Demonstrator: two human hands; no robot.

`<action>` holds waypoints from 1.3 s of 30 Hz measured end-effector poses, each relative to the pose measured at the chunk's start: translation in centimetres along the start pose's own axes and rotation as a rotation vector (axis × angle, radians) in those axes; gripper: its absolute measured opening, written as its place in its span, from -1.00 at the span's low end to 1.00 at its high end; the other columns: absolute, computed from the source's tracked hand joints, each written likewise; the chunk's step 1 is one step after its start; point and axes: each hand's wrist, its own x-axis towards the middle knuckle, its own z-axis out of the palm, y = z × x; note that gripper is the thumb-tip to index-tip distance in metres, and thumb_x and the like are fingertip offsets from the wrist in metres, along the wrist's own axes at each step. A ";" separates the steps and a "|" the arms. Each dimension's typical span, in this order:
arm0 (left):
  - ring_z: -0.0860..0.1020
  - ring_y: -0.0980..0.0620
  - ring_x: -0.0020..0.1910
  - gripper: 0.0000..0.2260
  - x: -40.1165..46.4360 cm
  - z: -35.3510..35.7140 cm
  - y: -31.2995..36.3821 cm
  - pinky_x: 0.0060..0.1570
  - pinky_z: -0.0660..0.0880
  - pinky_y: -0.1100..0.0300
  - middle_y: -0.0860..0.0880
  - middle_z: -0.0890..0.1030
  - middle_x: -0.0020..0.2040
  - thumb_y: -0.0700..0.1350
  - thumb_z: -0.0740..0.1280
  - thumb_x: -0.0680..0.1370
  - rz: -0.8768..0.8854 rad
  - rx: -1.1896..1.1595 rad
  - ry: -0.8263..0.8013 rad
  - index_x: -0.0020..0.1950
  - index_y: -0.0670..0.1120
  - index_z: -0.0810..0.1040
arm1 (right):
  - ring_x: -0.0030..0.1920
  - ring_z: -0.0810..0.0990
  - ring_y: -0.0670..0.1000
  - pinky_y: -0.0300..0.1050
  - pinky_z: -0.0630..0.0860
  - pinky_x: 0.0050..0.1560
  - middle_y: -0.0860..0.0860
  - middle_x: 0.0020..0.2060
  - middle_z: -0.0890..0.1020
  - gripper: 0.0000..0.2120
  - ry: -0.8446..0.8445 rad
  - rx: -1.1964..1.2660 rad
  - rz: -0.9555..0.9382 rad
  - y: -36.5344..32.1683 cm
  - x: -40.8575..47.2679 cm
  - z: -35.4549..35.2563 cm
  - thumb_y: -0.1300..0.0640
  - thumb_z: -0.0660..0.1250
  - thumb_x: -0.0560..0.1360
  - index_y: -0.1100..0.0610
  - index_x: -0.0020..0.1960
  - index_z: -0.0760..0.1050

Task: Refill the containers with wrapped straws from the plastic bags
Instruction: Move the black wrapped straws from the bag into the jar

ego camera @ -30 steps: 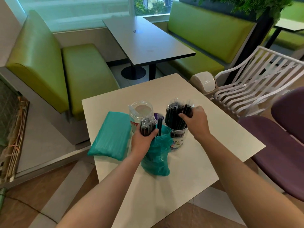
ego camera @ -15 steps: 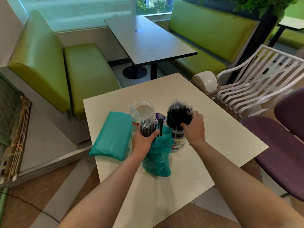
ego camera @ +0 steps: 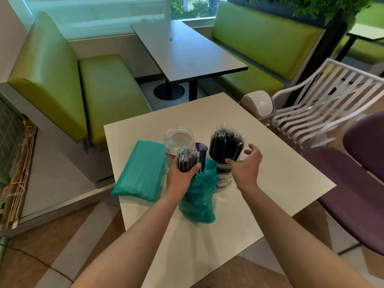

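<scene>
On the white table (ego camera: 280, 179) stand two clear containers. The right container (ego camera: 224, 175) is packed with upright black wrapped straws (ego camera: 225, 145). The left container (ego camera: 178, 140) behind looks empty. My left hand (ego camera: 180, 177) grips a bundle of black wrapped straws (ego camera: 186, 157) at the mouth of an open teal plastic bag (ego camera: 198, 202). A few more straws (ego camera: 202, 157) poke up from that bag. My right hand (ego camera: 246, 165) hovers just right of the full container, fingers spread and holding nothing. A full, closed teal bag (ego camera: 141, 173) lies flat on the left.
A white slatted chair (ego camera: 315, 113) and purple seats (ego camera: 357, 194) stand to the right. Green benches (ego camera: 108, 94) and a dark table (ego camera: 187, 50) lie beyond. A small white lidded bin (ego camera: 258, 103) sits by the table's far corner.
My right hand has let go of the straws in the right container and drawn back a little, fingers opening. My left hand keeps its bundle in place.
</scene>
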 end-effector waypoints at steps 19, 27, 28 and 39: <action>0.53 0.13 0.06 -0.52 -0.9 -0.8 -0.3 0.04 0.45 0.31 0.14 0.57 0.02 -0.04 0.54 0.42 0.005 -0.036 -0.035 0.27 -0.01 0.47 | -0.16 0.55 -0.04 -0.06 0.53 -0.15 -0.05 -0.19 0.53 -0.59 -0.450 -0.207 -0.055 2.0 -4.6 2.6 0.00 0.32 0.56 0.03 0.35 0.31; 0.57 0.10 0.05 -0.54 -1.0 -1.2 -0.5 0.02 0.52 0.26 0.10 0.60 0.02 -0.06 0.57 0.38 -0.024 -0.052 -0.129 0.20 0.01 0.49 | 0.20 0.38 -0.04 -0.19 0.39 0.20 0.07 0.21 0.36 -0.37 -0.758 -0.126 -0.054 1.7 -3.7 2.8 0.11 0.55 0.35 -0.02 0.36 0.43; 0.57 0.05 0.09 -0.53 -1.0 -1.2 -0.4 0.07 0.52 0.20 0.07 0.61 0.04 -0.06 0.57 0.37 -0.025 -0.046 -0.133 0.21 0.01 0.49 | 0.22 0.37 -0.05 -0.20 0.36 0.21 0.04 0.21 0.36 -0.37 -0.767 -0.124 -0.057 1.5 -3.8 2.8 0.09 0.56 0.33 -0.01 0.35 0.44; 0.57 0.05 0.21 -0.25 -0.3 -2.6 -0.9 0.17 0.53 0.17 0.01 0.61 0.19 0.08 0.64 0.23 -0.040 0.074 -0.390 0.35 -0.03 0.44 | 0.18 0.53 0.02 -0.12 0.48 0.16 -0.02 0.08 0.56 -0.61 -0.704 -0.054 0.039 1.9 -3.7 3.8 0.27 0.44 0.46 0.09 0.23 0.44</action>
